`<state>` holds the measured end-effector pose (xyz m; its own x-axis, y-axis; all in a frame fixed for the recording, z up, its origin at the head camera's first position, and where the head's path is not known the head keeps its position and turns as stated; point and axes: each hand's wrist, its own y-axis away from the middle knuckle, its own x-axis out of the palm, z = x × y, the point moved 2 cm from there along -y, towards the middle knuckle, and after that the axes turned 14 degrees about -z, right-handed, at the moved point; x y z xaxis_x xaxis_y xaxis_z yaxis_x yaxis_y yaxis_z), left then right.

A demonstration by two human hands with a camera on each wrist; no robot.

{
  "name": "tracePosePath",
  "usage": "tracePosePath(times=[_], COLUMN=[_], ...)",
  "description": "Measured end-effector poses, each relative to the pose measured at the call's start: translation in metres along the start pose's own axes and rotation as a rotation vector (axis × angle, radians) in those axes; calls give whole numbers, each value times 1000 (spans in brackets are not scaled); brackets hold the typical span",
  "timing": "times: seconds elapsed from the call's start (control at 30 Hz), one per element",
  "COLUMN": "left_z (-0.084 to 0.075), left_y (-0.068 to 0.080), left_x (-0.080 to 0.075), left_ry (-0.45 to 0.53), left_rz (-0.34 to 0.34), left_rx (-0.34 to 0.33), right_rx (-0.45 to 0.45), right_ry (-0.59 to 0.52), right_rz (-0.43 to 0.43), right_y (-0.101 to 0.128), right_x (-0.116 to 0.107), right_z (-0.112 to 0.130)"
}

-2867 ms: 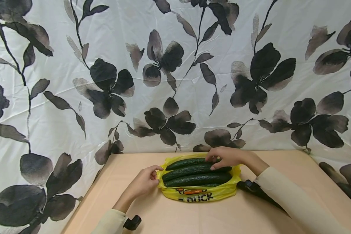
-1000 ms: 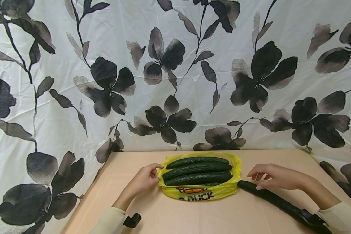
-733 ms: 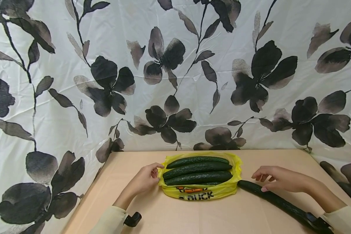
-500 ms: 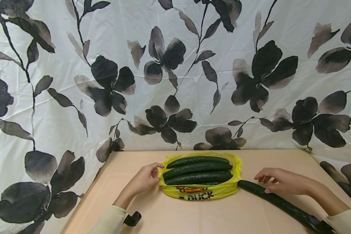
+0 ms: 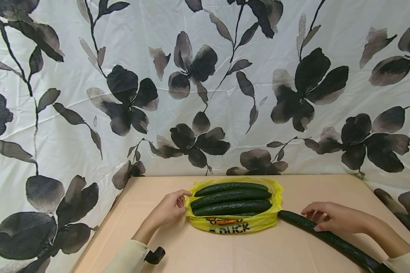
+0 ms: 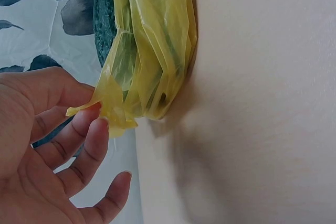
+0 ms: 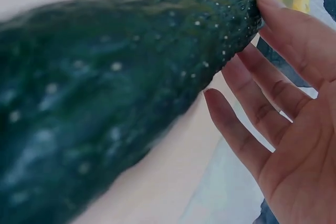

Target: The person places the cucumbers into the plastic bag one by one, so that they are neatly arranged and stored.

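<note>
Several dark green cucumbers [image 5: 230,197] lie side by side in a yellow plastic bag [image 5: 266,223], its mouth spread wide. At its left end my left hand [image 5: 169,210] pinches the bag's edge; the left wrist view shows the film [image 6: 113,100] between thumb and fingers. One loose cucumber [image 5: 338,242] lies slantwise on the table, its far tip at the bag's right end. My right hand [image 5: 338,218] is over it with relaxed, slightly bent fingers. In the right wrist view the thumb [image 7: 270,6] is at the cucumber's surface and the fingers [image 7: 252,90] extend along its other side.
The tabletop [image 5: 208,252] is light peach, with its back edge against a white floral cloth [image 5: 246,151]. A black wrist camera [image 5: 155,256] sits on the left wrist.
My right hand has left the cucumbers in the bag and moved right, then lowered along the loose cucumber. My left hand has stayed at the bag's edge.
</note>
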<state>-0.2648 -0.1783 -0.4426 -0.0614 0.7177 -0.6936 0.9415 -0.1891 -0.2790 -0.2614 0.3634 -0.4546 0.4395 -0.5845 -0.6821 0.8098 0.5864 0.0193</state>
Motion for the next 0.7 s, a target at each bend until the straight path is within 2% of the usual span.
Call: tracePosePath(times=[0.23, 0.57, 0.7], left_z=[0, 2, 2], left_y=[0, 0, 0], left_x=[0, 1, 2], left_ry=[6, -2, -2], left_rz=[-5, -8, -9], left_rx=[5, 10, 10], right_rx=[-10, 111, 111], right_ry=[-44, -29, 5], right_rz=[33, 37, 35], right_y=[6, 12, 10], right_x=[-1, 2, 4], right_z=[-1, -4, -2])
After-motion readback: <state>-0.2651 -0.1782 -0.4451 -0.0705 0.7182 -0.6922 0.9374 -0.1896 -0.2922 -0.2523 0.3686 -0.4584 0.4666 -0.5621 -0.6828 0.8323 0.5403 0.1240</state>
